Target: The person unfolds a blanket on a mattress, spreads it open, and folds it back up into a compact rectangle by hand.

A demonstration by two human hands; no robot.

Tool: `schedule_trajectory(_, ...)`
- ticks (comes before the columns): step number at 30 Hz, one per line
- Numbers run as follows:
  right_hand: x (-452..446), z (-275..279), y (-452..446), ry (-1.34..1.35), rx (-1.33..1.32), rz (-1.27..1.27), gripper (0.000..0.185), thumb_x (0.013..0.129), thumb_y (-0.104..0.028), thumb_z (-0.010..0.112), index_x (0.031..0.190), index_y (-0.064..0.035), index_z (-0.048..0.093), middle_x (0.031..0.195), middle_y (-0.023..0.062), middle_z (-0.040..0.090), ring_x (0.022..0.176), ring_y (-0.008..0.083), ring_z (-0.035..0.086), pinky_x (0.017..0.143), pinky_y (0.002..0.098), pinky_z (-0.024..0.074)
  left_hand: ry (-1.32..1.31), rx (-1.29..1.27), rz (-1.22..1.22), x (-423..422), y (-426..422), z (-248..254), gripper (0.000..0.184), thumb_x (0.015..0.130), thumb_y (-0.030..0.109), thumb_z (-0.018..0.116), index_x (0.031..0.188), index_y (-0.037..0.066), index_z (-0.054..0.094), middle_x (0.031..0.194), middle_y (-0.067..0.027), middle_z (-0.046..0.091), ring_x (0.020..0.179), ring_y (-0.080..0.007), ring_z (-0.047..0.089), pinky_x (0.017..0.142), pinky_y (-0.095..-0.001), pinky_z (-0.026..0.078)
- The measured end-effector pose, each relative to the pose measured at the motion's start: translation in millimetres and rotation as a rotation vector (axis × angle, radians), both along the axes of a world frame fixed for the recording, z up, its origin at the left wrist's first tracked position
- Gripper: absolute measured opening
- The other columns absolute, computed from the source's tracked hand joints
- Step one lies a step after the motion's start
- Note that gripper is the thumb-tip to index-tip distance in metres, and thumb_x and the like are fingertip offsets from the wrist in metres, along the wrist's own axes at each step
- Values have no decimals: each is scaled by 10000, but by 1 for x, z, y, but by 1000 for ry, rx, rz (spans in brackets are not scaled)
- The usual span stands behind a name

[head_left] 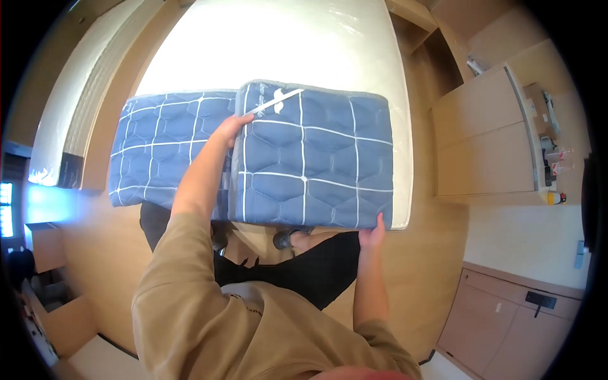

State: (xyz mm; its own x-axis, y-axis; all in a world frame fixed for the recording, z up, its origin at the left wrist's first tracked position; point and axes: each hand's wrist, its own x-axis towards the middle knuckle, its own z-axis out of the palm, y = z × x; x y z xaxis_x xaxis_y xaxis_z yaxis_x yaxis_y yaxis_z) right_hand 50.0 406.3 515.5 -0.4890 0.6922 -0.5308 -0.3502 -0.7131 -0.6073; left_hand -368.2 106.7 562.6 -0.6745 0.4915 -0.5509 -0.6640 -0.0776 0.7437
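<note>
A blue quilted mattress pad [329,155] with white grid lines lies folded across the near end of a white mattress [278,44]. Its right part is stacked higher, while a lower part reaches out to the left. My left hand [233,130] grips the raised left edge of the stacked part, beside a white elastic strap [275,101] that runs slantwise over the corner. At the near right corner, my right hand [372,235] holds the pad with the thumb on top; its other fingers are hidden beneath.
A tall wrapped panel [82,95] stands at the left. To the right is a wooden cabinet [484,145] with small items on it, and a brown door [506,323] is at the lower right. Cardboard boxes [47,247] sit at the far left. Wooden floor [424,278] surrounds the bed.
</note>
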Motion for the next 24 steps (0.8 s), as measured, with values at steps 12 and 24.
schedule_trajectory(12, 16, 46, 49, -1006, 1187, 232, 626, 858, -390, 695, 1271, 16, 456, 1253, 178, 508, 1097, 297, 521, 967, 402, 405, -87, 90, -42, -3, -5, -7, 386, 835, 160, 704, 1142, -9, 543, 997, -133, 645, 851, -227, 664, 739, -387, 579)
schedule_trajectory(24, -53, 44, 67, -1150, 1071, 781, 721, 850, -475, 651, 1236, 110, 485, 1256, 250, 558, 1133, 360, 569, 945, 449, 452, 20, -31, -268, 97, -59, -16, 569, 737, 12, 723, 1257, 20, 490, 1104, -96, 596, 1024, -223, 574, 928, -371, 458)
